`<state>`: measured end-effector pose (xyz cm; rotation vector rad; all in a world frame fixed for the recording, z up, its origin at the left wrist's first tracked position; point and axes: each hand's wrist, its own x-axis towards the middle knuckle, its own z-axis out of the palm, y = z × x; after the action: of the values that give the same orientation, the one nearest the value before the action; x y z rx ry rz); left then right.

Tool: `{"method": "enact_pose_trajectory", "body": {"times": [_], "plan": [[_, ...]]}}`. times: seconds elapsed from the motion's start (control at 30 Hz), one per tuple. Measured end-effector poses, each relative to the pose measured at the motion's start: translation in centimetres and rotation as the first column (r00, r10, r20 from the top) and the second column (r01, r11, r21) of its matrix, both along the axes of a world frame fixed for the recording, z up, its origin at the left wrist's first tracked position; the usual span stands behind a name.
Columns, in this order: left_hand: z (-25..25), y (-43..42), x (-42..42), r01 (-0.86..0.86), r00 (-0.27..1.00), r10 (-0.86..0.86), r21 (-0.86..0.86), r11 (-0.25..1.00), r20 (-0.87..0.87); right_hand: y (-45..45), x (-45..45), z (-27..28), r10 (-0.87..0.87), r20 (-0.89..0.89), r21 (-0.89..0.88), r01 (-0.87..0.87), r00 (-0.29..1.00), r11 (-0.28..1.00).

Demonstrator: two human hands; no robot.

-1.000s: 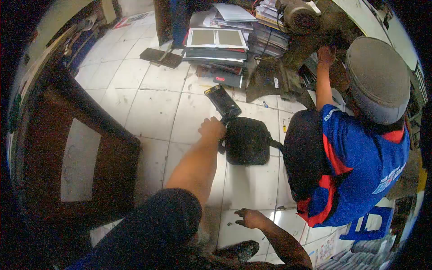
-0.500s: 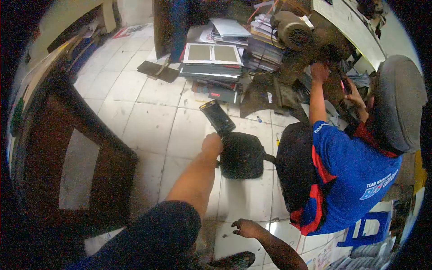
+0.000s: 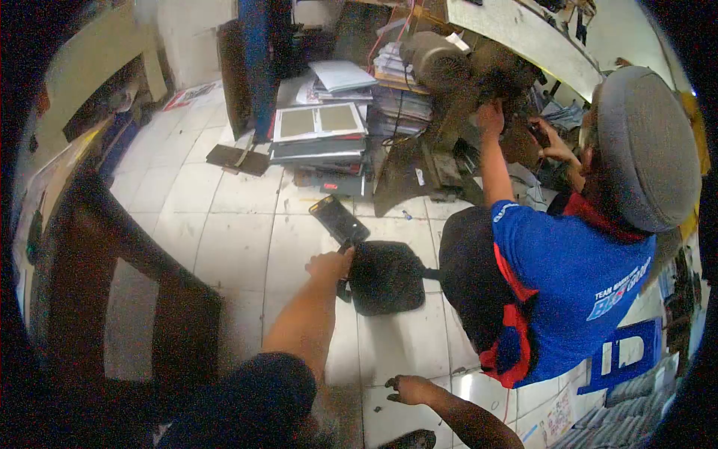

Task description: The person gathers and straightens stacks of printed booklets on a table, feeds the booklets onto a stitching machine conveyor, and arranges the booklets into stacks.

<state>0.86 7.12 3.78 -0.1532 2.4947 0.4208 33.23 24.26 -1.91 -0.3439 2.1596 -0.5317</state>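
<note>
My left hand (image 3: 329, 266) is at the upper left corner of a black square pad (image 3: 387, 278), its fingers curled round a dark part at that corner. Just above it, a flat black case (image 3: 338, 218) with a yellow-marked end lies on the floor tiles. Lower down, my right hand (image 3: 407, 390) hangs over the tiles with its fingers bent but apart and nothing in them. A short dark strip links the pad to the dark clothing of a co-worker (image 3: 576, 262) in a blue and red shirt, on the right.
Books and papers (image 3: 321, 146) are stacked at the top centre, beside a motor (image 3: 441, 63) and dark machinery. The co-worker's hands reach into that machinery. Dark furniture (image 3: 187, 322) stands at the left. A blue frame (image 3: 621, 355) is at the lower right.
The view has shifted, so the stacks and pad appear lower and further left. The co-worker's second hand has come into sight at the machinery. My left hand remains by the pad's corner.
</note>
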Motion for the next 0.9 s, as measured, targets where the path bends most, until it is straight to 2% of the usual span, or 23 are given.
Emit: {"method": "enact_pose_trajectory", "body": {"times": [0.03, 0.1, 0.17, 0.23, 0.27, 0.4, 0.5, 0.67, 0.9], "plan": [[0.1, 0.1, -0.1, 0.001, 1.000, -0.001, 0.002, 1.000, -0.014, -0.1, -0.2, 0.2, 0.010, 0.024, 0.034, -0.011, 1.000, 0.999], [-0.5, 0.1, -0.1, -0.022, 1.000, 0.022, -0.008, 1.000, -0.001, 0.0, -0.4, 1.2, 0.008, -0.027, -0.014, -0.008, 1.000, 1.000], [-1.1, -0.2, 0.2, -0.018, 0.997, 0.017, -0.012, 1.000, -0.078, -0.2, -0.7, 2.0, 0.005, 0.012, 0.036, -0.005, 1.000, 0.999], [-1.2, -0.7, -0.4, 0.008, 1.000, -0.008, 0.066, 0.998, 0.006, 0.2, -0.5, -0.2, 0.039, -0.023, 0.015, -0.038, 0.999, 0.999], [-1.0, -0.7, -0.2, 0.033, 0.999, -0.032, 0.026, 0.999, -0.016, 0.6, -0.3, -1.4, 0.074, -0.050, -0.007, -0.074, 0.996, 0.997], [-1.4, -0.7, -0.3, 0.061, 0.998, -0.060, 0.029, 0.998, -0.036, 0.6, -1.1, 0.6, 0.033, -0.005, 0.028, -0.032, 0.999, 0.999], [-1.5, -0.6, -0.6, 0.027, 0.999, -0.026, 0.051, 0.998, -0.023, 0.8, -1.0, 0.0, 0.014, -0.064, 0.024, -0.013, 0.998, 1.000], [-0.9, -0.7, -0.5, 0.031, 0.999, -0.030, 0.082, 0.996, -0.017, 0.5, -1.6, 0.6, -0.028, 0.033, 0.068, 0.025, 0.999, 0.997], [0.3, -1.3, 0.0, 0.045, 0.998, -0.043, 0.060, 0.997, -0.042, 0.1, -1.7, 1.1, -0.004, 0.038, 0.090, 0.001, 0.999, 0.996]]}}
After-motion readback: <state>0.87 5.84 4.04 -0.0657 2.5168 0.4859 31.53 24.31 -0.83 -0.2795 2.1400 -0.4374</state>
